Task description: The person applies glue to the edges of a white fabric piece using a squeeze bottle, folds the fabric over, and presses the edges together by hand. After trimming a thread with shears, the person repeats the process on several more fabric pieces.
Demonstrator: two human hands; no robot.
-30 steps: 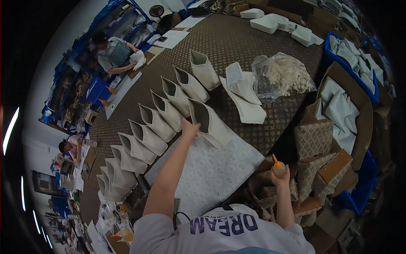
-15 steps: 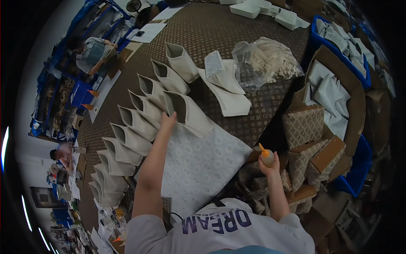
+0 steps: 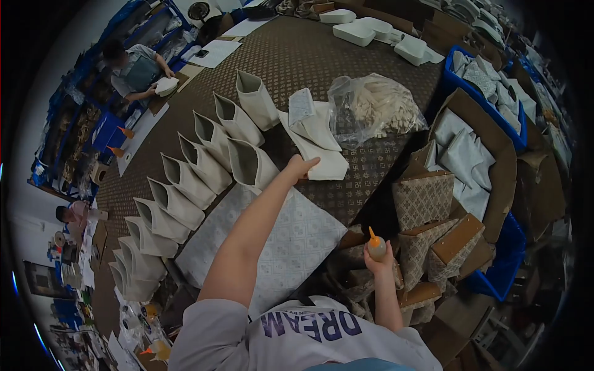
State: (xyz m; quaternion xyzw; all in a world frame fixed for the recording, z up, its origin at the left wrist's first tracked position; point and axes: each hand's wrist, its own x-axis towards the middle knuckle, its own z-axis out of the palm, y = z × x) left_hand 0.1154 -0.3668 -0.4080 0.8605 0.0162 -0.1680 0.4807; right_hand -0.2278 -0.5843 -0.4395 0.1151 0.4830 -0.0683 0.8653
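My left hand (image 3: 302, 167) reaches forward, its fingers closed at the near corner of a flat cream piece (image 3: 329, 169) that lies with others on the table. On that stack rests a small white patterned piece (image 3: 301, 106). A cream open-topped pouch (image 3: 252, 164) stands just left of the hand, at the end of a curved row of similar pouches (image 3: 207, 164). In my right hand (image 3: 379, 263) is a squeeze bottle (image 3: 376, 250) with an orange nozzle, held upright near the table's right edge. A pale patterned sheet (image 3: 284, 241) lies before my body.
A clear plastic bag (image 3: 380, 108) of cream strips sits beyond the flat pieces. To the right are brown patterned pouches (image 3: 424, 198), a cardboard box (image 3: 504, 167) of silvery pieces and a blue bin (image 3: 520, 136). Across the table a person (image 3: 137, 71) handles pale pieces.
My left hand has left the large pouch, which now stands at the row's near side, and has moved right to the flat cream piece. My right hand still holds the bottle.
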